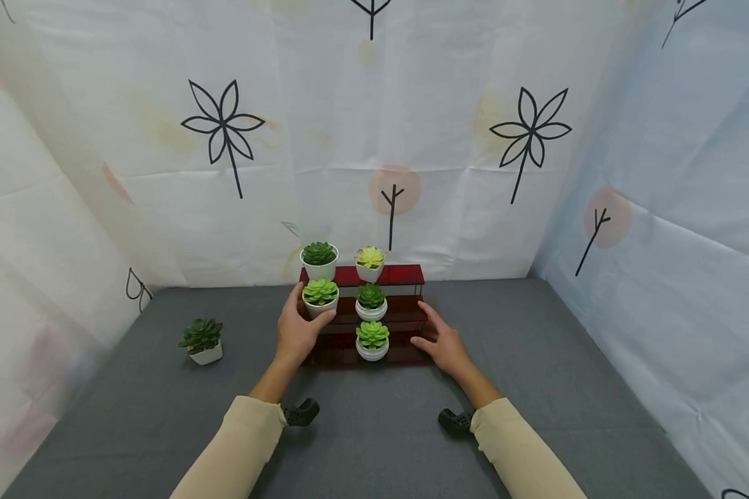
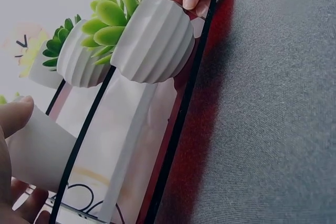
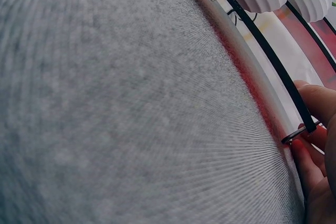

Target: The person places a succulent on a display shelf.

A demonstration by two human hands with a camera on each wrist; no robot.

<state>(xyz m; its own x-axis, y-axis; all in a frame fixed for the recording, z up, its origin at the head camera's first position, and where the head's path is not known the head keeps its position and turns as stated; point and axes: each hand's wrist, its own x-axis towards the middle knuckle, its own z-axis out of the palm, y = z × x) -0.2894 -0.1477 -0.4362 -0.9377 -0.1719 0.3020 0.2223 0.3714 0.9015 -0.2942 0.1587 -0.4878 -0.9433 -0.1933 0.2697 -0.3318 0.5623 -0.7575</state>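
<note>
A dark red three-tier display stand [image 1: 406, 355] holds several potted succulents. My left hand [image 1: 295, 334] grips a white pot with a light green succulent [image 1: 320, 296] at the left end of the middle tier, thumb in front and fingers around its left side. In the left wrist view that smooth white pot [image 2: 39, 150] is close to the middle tier's dark edge. At the stand's right end, my right hand [image 1: 451, 352] holds the side of the lower tiers. The right wrist view shows its thumb [image 3: 315, 98] above the tier edge and fingers [image 3: 304, 161] below.
Two potted succulents, dark green [image 1: 319, 256] and yellow-green [image 1: 370, 260], stand on the top tier. A dark green one [image 1: 371, 299] sits mid-tier, a bright green one [image 1: 372, 339] below. Another potted succulent [image 1: 202, 339] stands on the grey cloth at left. A patterned white backdrop [image 1: 324, 138] rises behind.
</note>
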